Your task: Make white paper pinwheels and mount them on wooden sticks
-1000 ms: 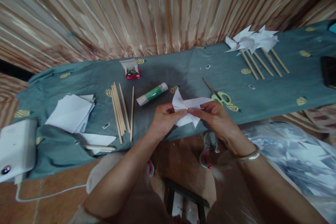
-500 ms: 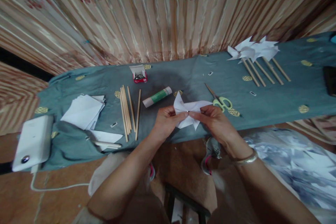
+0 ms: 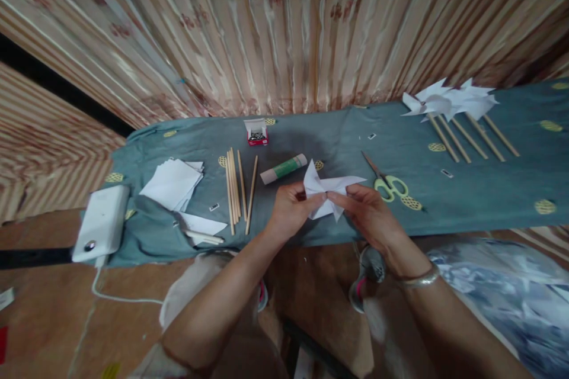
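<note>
Head camera view: a white paper pinwheel (image 3: 323, 186) sits between two bare hands above the near edge of a cloth-covered table (image 3: 338, 130), neither hand nearer to it than the other. The left hand (image 3: 290, 208) pinches it from one side and the right hand (image 3: 372, 211) from the other, each grip closed on the paper, the thumb tips almost meeting at its hub; the fingers behind are largely hidden. Its longest span runs crosswise from grip to grip, with one pointed vane rising beside the left thumb. A dark speck at the hub is too small to identify.

Slim, round, pale wooden sticks (image 3: 233, 186) lie left of the left grip, the nearer one to them, their long axes pointing roughly away from the wearer. A smooth green-and-white glue stick (image 3: 284, 169) rests slantwise just beyond that grip; past it stands an open red cardboard box (image 3: 256, 141) of shiny metal pieces. Scissors (image 3: 389, 187) with green plastic handles lie just beyond the right grip. Farther out on that side, crisp-folded pinwheels (image 3: 462, 102) overlap on wooden sticks; far left of the left grip, flat white sheets (image 3: 171, 183) are loosely stacked.
</note>
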`<state>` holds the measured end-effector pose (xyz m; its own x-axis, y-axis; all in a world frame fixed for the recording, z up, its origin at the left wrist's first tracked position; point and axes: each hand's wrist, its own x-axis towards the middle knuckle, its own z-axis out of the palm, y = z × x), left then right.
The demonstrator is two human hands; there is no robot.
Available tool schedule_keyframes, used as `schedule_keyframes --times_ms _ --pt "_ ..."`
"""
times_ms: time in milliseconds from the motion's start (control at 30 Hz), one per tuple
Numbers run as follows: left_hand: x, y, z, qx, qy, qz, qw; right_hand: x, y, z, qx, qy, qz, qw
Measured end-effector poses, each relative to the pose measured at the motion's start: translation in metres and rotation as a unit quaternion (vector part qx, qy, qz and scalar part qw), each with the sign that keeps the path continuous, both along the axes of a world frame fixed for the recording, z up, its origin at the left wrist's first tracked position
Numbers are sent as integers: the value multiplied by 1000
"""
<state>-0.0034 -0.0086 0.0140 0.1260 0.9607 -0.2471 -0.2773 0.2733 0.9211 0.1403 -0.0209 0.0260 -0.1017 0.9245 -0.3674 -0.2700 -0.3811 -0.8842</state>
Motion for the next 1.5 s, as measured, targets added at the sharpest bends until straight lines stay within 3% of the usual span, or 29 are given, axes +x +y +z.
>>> schedule_keyframes --times_ms 200,333,433,567,667,733,800,1100,1267,1367,1500 --pt "-9 -2 3 68 64 -12 996 -3 4 5 10 14 -7 1000" --pt "-29 9 4 151 160 46 974 0 7 3 2 31 -46 998" --pt "-47 22 1 225 319 83 917 2 9 2 -10 27 -55 998" --pt "-64 36 -7 270 546 36 792 3 10 4 -19 37 -54 998" --pt "-69 43 -15 257 638 -15 725 3 11 7 -27 44 -53 997" --pt "-69 46 -18 245 669 -35 701 3 10 8 -28 46 -50 997" --pt "-68 49 -20 236 676 -39 697 3 10 8 -21 43 -47 998" --pt "-57 58 -23 215 639 8 739 10 10 6 -7 20 -31 999" --pt "-73 58 -18 228 605 52 761 15 8 6 -21 31 -34 999" --pt "-90 60 -16 214 635 73 738 16 7 7 -22 31 -33 999" --pt "-103 61 -19 184 682 46 706 17 6 9 -27 35 -42 998"
